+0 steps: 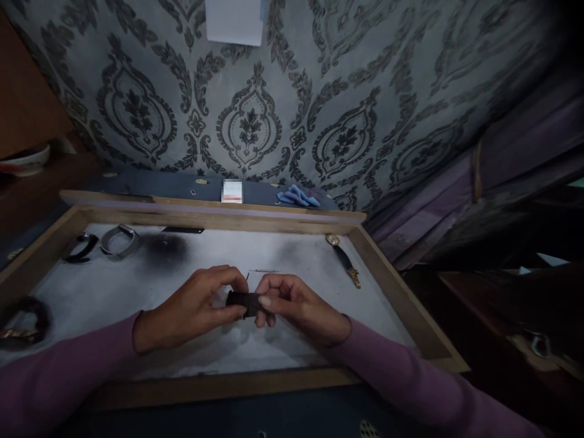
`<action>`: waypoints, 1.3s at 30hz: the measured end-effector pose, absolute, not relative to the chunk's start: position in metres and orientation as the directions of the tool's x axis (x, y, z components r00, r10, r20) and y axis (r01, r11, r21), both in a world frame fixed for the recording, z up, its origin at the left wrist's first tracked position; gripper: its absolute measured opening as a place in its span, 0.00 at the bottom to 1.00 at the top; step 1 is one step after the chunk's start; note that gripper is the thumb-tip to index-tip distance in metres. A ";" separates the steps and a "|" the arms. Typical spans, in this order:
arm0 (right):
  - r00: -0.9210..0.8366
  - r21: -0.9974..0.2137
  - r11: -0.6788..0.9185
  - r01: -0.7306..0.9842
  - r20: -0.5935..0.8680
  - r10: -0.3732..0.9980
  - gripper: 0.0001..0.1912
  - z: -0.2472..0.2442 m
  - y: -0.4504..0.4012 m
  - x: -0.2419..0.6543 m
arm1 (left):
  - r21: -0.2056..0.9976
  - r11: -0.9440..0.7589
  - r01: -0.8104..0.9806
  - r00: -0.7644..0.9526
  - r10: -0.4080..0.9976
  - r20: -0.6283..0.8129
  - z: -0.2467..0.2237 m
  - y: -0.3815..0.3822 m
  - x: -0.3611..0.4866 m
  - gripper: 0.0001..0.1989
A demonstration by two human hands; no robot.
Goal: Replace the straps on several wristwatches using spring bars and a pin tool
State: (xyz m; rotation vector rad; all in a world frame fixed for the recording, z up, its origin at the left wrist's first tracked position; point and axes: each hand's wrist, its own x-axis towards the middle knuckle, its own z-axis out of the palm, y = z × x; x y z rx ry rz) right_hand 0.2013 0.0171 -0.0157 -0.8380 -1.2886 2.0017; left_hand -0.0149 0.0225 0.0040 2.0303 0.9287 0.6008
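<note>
Over the white bottom of a shallow wooden-framed tray (pixel 347 328), both hands meet on a short, dark, strap-like piece (pixel 244 299). My left hand (pixel 191 307) pinches its left end between thumb and fingers. From the other side, my right hand (pixel 303 307) grips the right end, thumb on top and fingers curled beneath. Part of the piece is hidden by the fingers, and its exact kind is unclear in the dim light. Just behind the hands lies a thin metal tool (pixel 263 270).
Inside the tray are a silver watch (pixel 119 242), a black-strapped watch (pixel 83 248), a dark watch (pixel 25 325), a gold watch (pixel 344 258) and a flat black strip (pixel 183 230). Behind its raised rim sit a small white box (pixel 232 191) and a blue cloth (pixel 298 196).
</note>
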 end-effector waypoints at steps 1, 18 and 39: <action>-0.619 -0.928 -0.344 -0.146 -0.186 0.763 0.12 -0.015 0.017 0.201 | 0.827 -0.405 0.390 0.623 0.778 0.087 0.004 0.022 -0.014 0.02; -0.603 -0.932 -0.355 -0.075 -0.241 0.760 0.14 -0.014 0.018 0.200 | 0.839 -0.377 0.393 0.621 0.781 0.060 -0.003 0.021 -0.016 0.05; -0.625 -0.925 -0.376 -0.055 -0.262 0.735 0.10 -0.011 0.019 0.200 | 0.948 0.296 0.118 0.695 0.657 -0.292 0.008 0.030 -0.013 0.05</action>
